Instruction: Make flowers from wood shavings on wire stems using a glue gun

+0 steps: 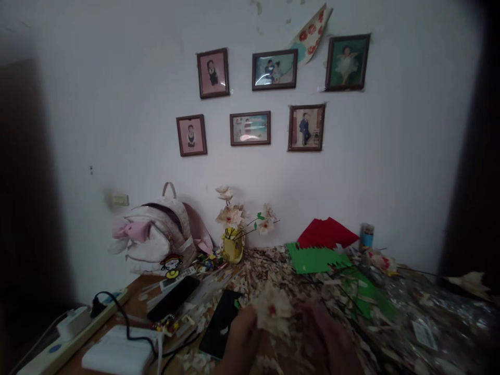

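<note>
white wall hung with framed photos fills the head view; below, a wooden desk lies strewn with pale petal scraps. at six o'clock, your left hand pinches a pale paper flower near its base. your right hand sits just beside the bloom, its grip too blurred to tell.

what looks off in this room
A sheet of floral paper is peeling off the wall above the frames, its corner angled away from the wall. Pale flakes are also strewn across the table, scattered around the phones.
</note>
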Available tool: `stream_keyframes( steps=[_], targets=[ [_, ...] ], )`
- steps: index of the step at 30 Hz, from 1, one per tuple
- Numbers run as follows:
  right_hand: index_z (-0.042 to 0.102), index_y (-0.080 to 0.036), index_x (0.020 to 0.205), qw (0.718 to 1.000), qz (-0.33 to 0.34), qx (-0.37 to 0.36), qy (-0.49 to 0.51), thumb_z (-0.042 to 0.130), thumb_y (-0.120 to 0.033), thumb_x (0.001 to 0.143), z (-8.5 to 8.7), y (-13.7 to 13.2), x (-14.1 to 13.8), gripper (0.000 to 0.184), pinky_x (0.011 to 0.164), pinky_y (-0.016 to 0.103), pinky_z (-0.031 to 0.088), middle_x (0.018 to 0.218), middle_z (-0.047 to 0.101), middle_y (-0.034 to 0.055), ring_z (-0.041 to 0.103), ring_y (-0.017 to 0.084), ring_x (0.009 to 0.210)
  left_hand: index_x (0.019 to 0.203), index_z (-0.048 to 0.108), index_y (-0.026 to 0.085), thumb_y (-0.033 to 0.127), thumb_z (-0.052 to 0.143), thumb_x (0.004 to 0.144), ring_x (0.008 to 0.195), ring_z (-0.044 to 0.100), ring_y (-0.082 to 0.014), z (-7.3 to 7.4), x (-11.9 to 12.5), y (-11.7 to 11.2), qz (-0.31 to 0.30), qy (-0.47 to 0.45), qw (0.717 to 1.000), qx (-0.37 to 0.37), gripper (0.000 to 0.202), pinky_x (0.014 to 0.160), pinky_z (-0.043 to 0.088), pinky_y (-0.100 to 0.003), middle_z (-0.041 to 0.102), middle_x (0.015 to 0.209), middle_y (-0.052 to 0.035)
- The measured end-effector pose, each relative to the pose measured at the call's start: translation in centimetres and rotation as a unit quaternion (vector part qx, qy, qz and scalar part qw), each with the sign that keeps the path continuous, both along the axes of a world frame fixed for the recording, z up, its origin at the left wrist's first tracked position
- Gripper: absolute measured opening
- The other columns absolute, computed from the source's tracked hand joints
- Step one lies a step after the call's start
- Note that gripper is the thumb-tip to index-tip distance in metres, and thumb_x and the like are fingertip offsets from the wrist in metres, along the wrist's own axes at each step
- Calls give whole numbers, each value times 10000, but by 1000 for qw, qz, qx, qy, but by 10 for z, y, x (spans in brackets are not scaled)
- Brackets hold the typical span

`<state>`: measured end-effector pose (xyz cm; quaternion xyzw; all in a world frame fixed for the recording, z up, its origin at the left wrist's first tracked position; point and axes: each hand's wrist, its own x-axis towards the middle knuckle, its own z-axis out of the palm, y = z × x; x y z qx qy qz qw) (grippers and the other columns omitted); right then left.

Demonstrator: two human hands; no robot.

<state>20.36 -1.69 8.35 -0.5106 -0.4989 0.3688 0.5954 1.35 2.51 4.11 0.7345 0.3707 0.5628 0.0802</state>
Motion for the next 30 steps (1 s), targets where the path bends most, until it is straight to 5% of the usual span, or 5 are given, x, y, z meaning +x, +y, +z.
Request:
stream_keyframes(
  steps=[4,12,18,24,30],
  targets=[
    [729,-218,747,995,55,2,-88,521,-464,747,-19,14,-7,322,663,266,518,774,734,43,662,226,762,587,652,184,447,605,690,527,586,-176,5,0,6,51,-245,958,-139,287,521,472,-246,668,548,-41],
    [703,-213,739,967,26,84,-238,565,-331,651,-58,20,-54,202,664,242,459,699,687,32,628,191,688,788,584,174,444,697,616,388,438,-56,19,-8,22,-61,-481,847,-220,339,413,325,-163,605,540,61],
    [634,-213,695,951,-2,123,-284,486,-351,745,-64,23,-51,208,553,222,437,628,634,14,582,154,558,717,568,158,448,705,608,367,390,-48,17,-8,26,-73,-472,845,-240,338,390,268,-166,564,484,70],
    [646,-229,712,940,-12,161,-300,234,-683,798,-70,26,-53,619,642,243,441,685,674,34,626,172,670,704,568,165,473,722,566,398,431,-71,18,2,19,-98,-462,840,-267,371,436,321,-186,575,491,58],
    [644,-237,689,942,-40,132,-306,258,-677,797,-71,24,-52,595,525,257,404,625,662,19,571,163,526,681,621,163,472,726,536,538,476,-124,15,15,12,-127,-333,886,-296,357,528,361,-222,560,562,33]
  ],
)
